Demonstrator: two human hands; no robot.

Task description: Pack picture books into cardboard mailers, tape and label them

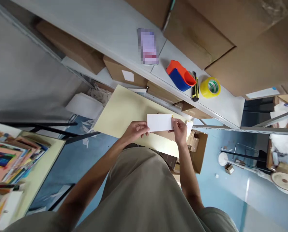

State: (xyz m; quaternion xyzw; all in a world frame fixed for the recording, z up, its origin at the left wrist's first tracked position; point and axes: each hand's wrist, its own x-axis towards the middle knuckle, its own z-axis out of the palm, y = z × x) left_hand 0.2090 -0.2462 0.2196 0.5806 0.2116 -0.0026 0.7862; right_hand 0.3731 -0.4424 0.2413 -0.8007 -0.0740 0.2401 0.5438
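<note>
A blank white rectangular card or paper slip (159, 122) is held flat between my two hands, above a pale yellow tabletop (119, 111). My left hand (135, 130) pinches its left end between thumb and fingers. At the opposite end, my right hand (179, 129) grips the card's right edge, where a small yellow spot shows. Beneath the card lies a brown cardboard piece (166, 134), partly hidden by it. Another white paper piece (189, 128) sits just right of my right hand.
A shelf ahead carries a blurred-out phone-like item (148, 46), an orange and blue tape dispenser (181, 75), a yellow-black utility knife (195, 87) and a yellow tape roll (210, 87). An open cardboard box (202, 151) stands right of the table. Books (10, 161) lie at left.
</note>
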